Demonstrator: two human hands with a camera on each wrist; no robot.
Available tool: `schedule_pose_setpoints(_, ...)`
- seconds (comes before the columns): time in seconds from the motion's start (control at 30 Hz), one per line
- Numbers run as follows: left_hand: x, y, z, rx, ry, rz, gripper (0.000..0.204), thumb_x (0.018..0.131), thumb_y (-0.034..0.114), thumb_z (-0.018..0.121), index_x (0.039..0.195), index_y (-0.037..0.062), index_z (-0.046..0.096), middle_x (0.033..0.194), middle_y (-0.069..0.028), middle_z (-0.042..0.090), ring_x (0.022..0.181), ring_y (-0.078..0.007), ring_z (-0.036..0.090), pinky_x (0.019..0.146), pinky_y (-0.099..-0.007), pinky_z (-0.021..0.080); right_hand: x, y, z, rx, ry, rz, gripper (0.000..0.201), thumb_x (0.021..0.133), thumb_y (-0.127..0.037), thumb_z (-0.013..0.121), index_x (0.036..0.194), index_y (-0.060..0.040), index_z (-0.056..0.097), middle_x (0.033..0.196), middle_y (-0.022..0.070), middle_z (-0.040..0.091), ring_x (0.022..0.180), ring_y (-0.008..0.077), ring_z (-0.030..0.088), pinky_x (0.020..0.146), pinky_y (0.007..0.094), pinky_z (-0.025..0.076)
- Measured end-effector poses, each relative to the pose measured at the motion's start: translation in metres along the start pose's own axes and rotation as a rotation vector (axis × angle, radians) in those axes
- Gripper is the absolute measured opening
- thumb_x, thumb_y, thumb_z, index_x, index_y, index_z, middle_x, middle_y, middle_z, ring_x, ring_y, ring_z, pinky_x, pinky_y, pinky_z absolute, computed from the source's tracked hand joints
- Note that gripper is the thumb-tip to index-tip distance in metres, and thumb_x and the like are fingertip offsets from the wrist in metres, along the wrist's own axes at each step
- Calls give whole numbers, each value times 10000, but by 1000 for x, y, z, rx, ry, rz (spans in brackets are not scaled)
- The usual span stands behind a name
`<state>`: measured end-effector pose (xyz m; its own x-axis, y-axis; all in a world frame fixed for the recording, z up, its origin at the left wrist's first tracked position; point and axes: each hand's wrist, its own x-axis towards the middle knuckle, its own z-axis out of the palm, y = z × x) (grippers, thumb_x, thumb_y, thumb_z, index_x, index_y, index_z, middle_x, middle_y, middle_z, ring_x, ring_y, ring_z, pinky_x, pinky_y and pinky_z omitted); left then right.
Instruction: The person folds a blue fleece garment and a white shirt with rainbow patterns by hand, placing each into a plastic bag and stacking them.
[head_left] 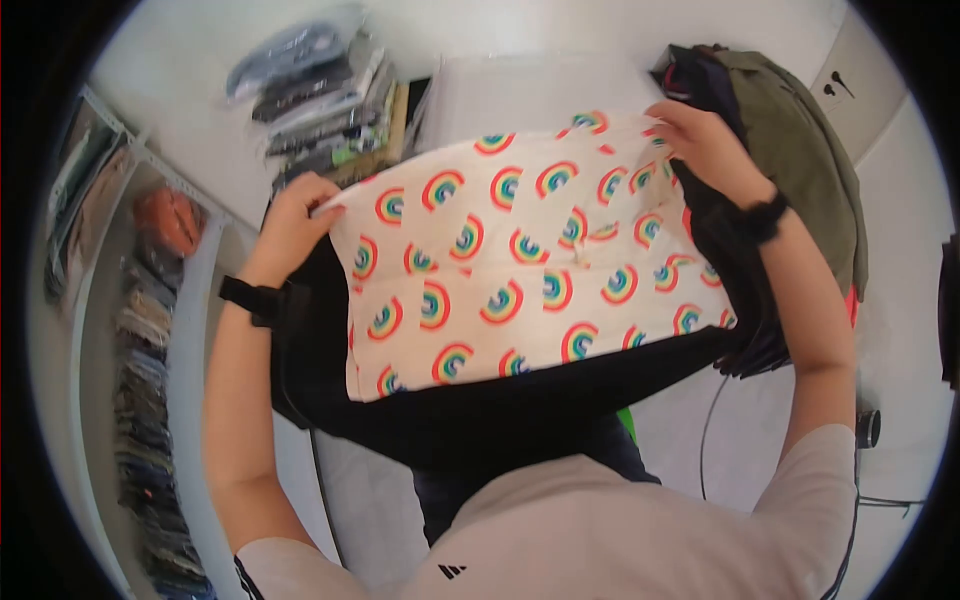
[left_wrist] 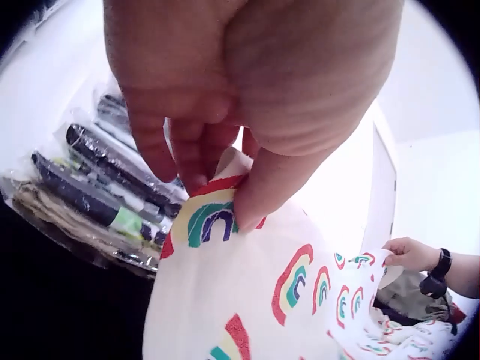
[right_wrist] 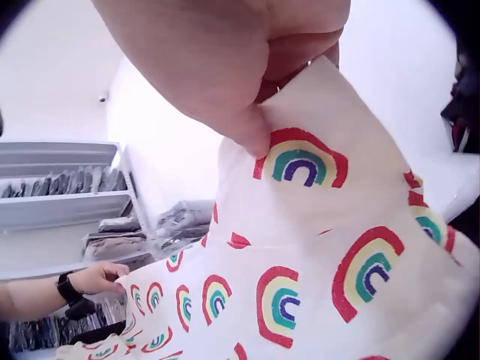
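Note:
A cream cloth (head_left: 470,275) printed with small rainbows is stretched between both hands above a black surface (head_left: 500,425). At its upper left corner my left hand (head_left: 292,225) pinches the edge between thumb and fingers, seen closely in the left wrist view, where the thumb (left_wrist: 262,191) lies over a printed rainbow. My right hand (head_left: 712,155) grips the upper right corner, and in the right wrist view its thumb (right_wrist: 244,131) presses on the cloth (right_wrist: 247,255). Some creases run across the right part of the fabric.
Bagged folded garments (head_left: 330,110) are piled behind on the left. Shelves (head_left: 150,400) packed with clothes in plastic run along the left side. An olive garment (head_left: 800,150) hangs at the right, close to the right forearm. A thin cable (head_left: 708,440) runs down below it.

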<state>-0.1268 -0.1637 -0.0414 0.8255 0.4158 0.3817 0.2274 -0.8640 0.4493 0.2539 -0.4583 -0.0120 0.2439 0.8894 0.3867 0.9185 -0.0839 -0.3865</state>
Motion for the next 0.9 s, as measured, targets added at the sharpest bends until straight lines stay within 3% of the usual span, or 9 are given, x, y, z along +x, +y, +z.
schedule_pose_setpoints(0.07,-24,27,-11,4,2,15,138,728,-23,636,857,-11,587,780,-85,504,726,-218,506,649,-289,407,-34,-12,-11,-162,81,-224,232,855,-64,564,1081,-28,601,898,169,641,806,325,605,739,341,485)
schedule_pose_setpoints(0.13,-49,48,-14,24,-34,100,143,715,-53,617,846,-2,587,782,-84,490,735,-223,502,649,-299,404,-71,-17,-14,-176,37,-244,304,787,-5,604,1086,-51,628,937,160,637,861,331,590,773,365,475)
schedule_pose_setpoints(0.3,-101,64,7,31,-195,86,201,671,-70,612,851,12,580,800,-90,497,783,-275,497,677,-328,416,-141,-47,5,-112,-198,-157,434,672,63,641,1077,-91,649,995,104,650,910,306,585,814,375,463)
schedule_pose_setpoints(0.5,-104,73,11,27,-235,-2,202,670,-74,609,845,23,580,794,-85,496,773,-268,503,696,-331,424,-157,-51,17,-147,-90,-84,369,690,86,623,1026,-63,650,1031,97,656,975,274,606,806,369,467)
schedule_pose_setpoints(0.6,-106,82,3,55,-75,-40,203,673,-64,608,855,22,582,785,-81,492,745,-247,508,680,-327,428,-155,-56,13,-185,-20,-116,330,707,72,630,1013,-50,650,990,109,664,958,275,613,811,367,465)
schedule_pose_setpoints(0.7,-116,78,1,-78,-344,-52,202,704,-4,649,898,20,597,798,-75,499,747,-198,520,676,-285,431,-161,-53,16,-133,-138,-176,261,730,22,650,987,-27,651,947,127,663,920,291,616,806,367,467)
schedule_pose_setpoints(0.73,-116,75,1,-76,-343,-56,202,704,-4,649,898,20,597,798,-75,499,747,-198,520,676,-285,431,-160,-51,13,-130,-139,-179,261,730,22,650,987,-27,651,947,127,663,920,291,616,806,367,467)
schedule_pose_setpoints(0.8,-111,67,2,-168,-249,-139,212,754,32,662,956,19,601,826,-64,510,767,-172,518,706,-264,424,-153,-48,1,71,-241,14,205,756,-45,667,959,-14,655,944,130,661,902,309,613,811,369,468)
schedule_pose_setpoints(0.9,-96,51,6,-143,-82,-178,243,838,47,602,1079,26,591,895,-59,537,816,-159,511,732,-263,418,-134,-30,-13,84,-114,197,174,838,-110,621,955,14,652,910,138,664,859,260,631,762,325,486)
